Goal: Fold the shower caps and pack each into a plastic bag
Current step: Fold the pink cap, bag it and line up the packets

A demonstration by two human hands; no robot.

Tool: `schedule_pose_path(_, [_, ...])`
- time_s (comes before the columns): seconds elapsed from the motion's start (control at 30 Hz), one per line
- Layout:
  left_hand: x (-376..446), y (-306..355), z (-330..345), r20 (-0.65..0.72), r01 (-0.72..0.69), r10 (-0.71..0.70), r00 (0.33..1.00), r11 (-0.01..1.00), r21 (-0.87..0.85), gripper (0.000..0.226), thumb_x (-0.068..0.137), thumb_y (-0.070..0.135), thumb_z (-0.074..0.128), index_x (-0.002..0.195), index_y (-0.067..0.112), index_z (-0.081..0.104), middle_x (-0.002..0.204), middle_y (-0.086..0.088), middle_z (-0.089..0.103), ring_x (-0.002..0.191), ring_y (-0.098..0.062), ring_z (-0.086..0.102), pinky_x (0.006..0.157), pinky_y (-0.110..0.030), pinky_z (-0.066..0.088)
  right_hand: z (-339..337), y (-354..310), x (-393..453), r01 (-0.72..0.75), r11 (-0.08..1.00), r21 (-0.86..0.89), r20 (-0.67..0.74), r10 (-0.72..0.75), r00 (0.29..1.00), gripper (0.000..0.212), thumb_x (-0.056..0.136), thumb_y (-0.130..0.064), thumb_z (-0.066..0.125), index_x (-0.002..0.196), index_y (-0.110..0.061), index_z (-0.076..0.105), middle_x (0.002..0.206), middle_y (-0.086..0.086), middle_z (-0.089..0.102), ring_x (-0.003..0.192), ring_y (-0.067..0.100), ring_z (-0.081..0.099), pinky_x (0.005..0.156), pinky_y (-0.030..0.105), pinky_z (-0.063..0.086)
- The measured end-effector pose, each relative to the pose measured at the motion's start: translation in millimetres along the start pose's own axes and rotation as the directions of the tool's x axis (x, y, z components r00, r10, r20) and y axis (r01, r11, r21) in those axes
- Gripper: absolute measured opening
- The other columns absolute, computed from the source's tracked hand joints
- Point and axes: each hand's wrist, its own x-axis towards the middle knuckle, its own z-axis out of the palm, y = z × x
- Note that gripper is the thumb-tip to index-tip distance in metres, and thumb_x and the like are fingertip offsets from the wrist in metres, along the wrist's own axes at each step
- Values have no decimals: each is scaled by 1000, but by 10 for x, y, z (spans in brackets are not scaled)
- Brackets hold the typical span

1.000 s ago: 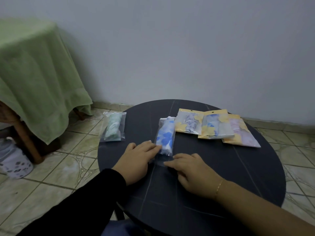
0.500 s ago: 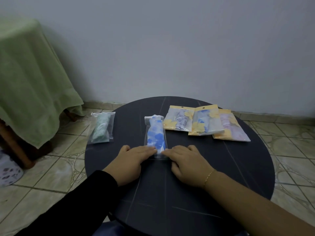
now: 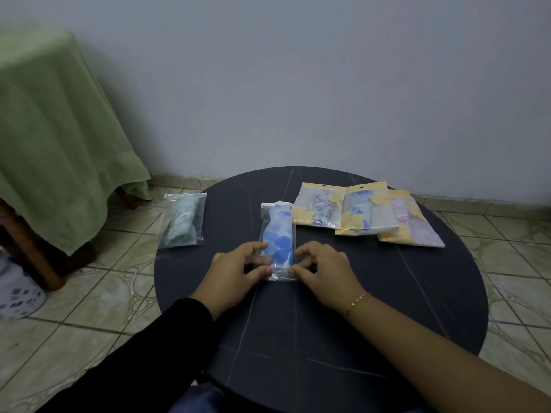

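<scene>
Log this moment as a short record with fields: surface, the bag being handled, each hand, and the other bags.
surface: round dark table
bag in hand: clear plastic bag with blue-patterned shower cap, lying flat at table centre
left hand: fingers pinch the bag's near left edge
right hand: fingers pinch the bag's near right edge
left edge: clear bag with green shower cap, overhanging the table rim
far right: three yellow-trimmed packets, overlapping in a row

Bare tabletop (image 3: 387, 293) beside yellow packets (image 3: 366, 213)
</scene>
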Motion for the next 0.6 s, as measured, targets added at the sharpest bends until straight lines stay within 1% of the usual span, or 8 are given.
schedule_pose_path(0.1, [-16,37,7,-13,4,-4,1000,1000,13,49,83,32,70,127,34,48,94,26,65,104,6,56,93,-4,18,16,11,1,3,1000,-27,-4,-3,1000,17,88,-27,62,99,-34,52,77,-20,59,92,3,44,77,24,20])
schedule_pose_path(0.2, [-26,62,-2,-2,-7,7,1000,999,32,52,84,28,69,130,33,46,98,25,64,102,8,55,85,6,13,25,-14,-2,44,992,-117,13,-43,999,23,91,-27,57,113,-33,57,94,-15,66,101,7,44,81,26,22])
schedule_pose_path(0.27, [-24,57,-10,14,-7,7,1000,999,32,53,85,24,68,132,32,45,99,24,64,102,9,55,89,7,15,7,-36,-1,115,968,-225,36,-110,993,26,94,-30,51,118,-36,60,103,-12,65,105,11,44,83,29,24])
schedule_pose_path(0.37, [-26,34,-17,38,-6,6,999,1000,-2,54,86,15,67,132,32,45,100,25,65,103,9,56,102,-14,36,-8,-57,-9,240,887,-395,79,-228,970,28,96,-33,47,119,-42,61,97,-7,62,99,18,48,76,31,22])
schedule_pose_path(0.43, [-32,26,-22,45,-7,7,999,1000,6,53,86,11,64,128,36,45,101,25,65,104,8,57,104,-25,39,7,-38,-15,313,830,-461,71,-317,946,28,82,-27,63,104,-44,68,73,-7,58,74,19,55,67,33,27])
schedule_pose_path(0.5, [-35,31,-25,41,-23,22,999,999,34,46,85,9,61,112,44,47,102,24,66,102,7,58,102,-30,41,29,-33,-19,392,765,-511,140,-376,916,36,70,-21,75,98,-43,70,66,-6,53,61,18,54,58,31,29])
schedule_pose_path(0.53, [-34,36,-25,38,-38,36,999,998,55,41,84,9,60,100,45,49,101,24,66,101,6,59,101,-32,42,21,-40,-21,405,762,-506,185,-363,913,39,73,-20,74,103,-44,69,70,-4,53,66,20,54,61,33,29])
schedule_pose_path(0.6, [-45,39,-30,46,-72,68,997,993,90,33,83,9,58,83,41,55,102,24,65,103,3,59,99,-36,43,-20,-76,-33,365,785,-501,195,-308,931,39,92,-21,56,121,-47,57,90,1,53,87,24,49,74,34,23])
